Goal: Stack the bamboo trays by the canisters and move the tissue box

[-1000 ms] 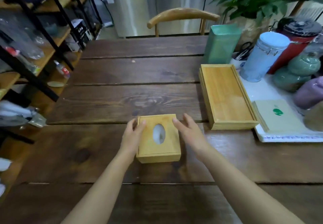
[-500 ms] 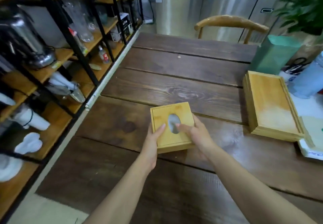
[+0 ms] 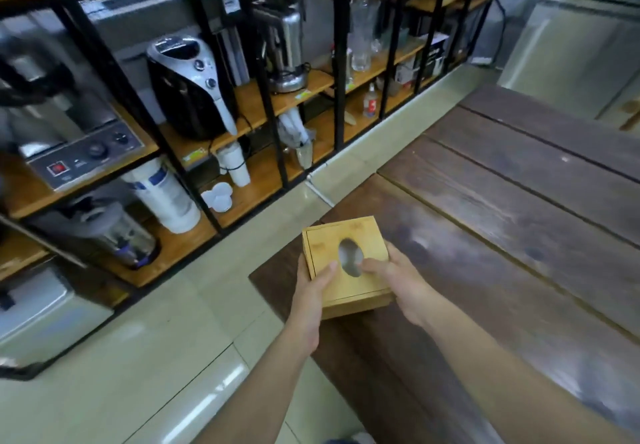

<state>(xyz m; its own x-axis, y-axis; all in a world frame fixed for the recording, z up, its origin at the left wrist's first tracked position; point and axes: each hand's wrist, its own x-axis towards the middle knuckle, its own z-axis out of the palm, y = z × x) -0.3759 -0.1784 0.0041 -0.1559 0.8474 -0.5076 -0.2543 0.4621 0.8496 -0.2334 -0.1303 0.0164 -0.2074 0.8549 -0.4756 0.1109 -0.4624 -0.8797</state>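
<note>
Both forearms reach forward from the bottom edge, hands closed on the tissue box (image 3: 347, 263) from either side. Left hand (image 3: 311, 300) clamps the box's left side, thumb pressed flat on the lid. Right hand (image 3: 398, 282) grips the right side, thumb on the lid at the rim of the oval slot; its other fingers are hidden behind the box. The box sits between the hands over the tabletop (image 3: 502, 235) corner; lifted or resting, can't tell. Shelving (image 3: 277, 104) lies beyond the left hand, blurred.
</note>
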